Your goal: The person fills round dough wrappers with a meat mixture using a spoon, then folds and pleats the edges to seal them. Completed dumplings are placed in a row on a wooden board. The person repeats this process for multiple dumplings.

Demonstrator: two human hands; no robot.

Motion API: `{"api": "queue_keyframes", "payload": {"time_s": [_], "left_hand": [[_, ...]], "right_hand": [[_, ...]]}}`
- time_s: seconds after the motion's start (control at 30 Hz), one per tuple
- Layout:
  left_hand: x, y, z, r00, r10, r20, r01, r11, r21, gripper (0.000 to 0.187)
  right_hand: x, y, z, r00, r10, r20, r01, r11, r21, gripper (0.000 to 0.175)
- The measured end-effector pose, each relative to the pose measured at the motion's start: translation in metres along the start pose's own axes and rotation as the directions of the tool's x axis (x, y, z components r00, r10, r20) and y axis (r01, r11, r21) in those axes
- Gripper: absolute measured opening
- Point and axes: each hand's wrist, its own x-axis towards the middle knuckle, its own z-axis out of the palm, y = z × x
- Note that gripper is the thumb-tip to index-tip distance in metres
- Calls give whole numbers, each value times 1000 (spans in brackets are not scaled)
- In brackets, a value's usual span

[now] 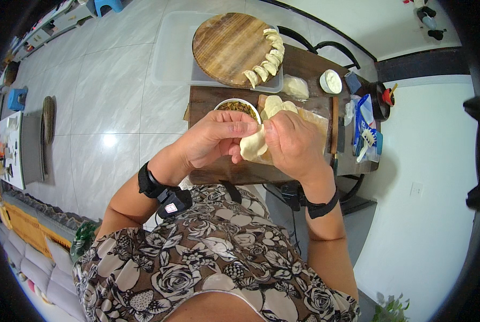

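Between my two hands is a dumpling wrapper (252, 145) of pale dough, held up over the near part of the table. My left hand (219, 137) pinches its upper edge between thumb and fingers. From the other side, my right hand (294, 143) grips the same edge, knuckles up. Whether filling lies inside the dough cannot be seen. Just beyond my left hand stands a white bowl (259, 114) of chopped filling, partly hidden by the fingers. Several flat dough wrappers (275, 105) overlap on a wooden board (315, 119) behind my right hand.
A round wooden board (229, 46) bears a curved row of folded dumplings (273, 60) and rests over a clear plastic bin (173, 52). Bagged dough (295, 87), a tub of white flour or paste (331, 82), a rolling pin (335, 124) and a blue-white packet (364, 116) lie rightward.
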Motion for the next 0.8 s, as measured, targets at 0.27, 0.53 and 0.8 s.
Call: {"api": "queue_keyframes", "payload": {"time_s": [0.27,0.53,0.8], "left_hand": [[4,-4,3,997,35,-65,-40,997,-73,26],[5,-4,11,1000,-4,-1,4,991,-133,20],[13,-10,16,979,159,-130,-172,980,-95,29]], "right_hand": [[-5,-1,8,858,478,189,-495,669,554,20],[-12,-7,15,947,320,-15,-298,897,327,23],[-16,-10,14,729,654,200,-575,428,697,38]]}}
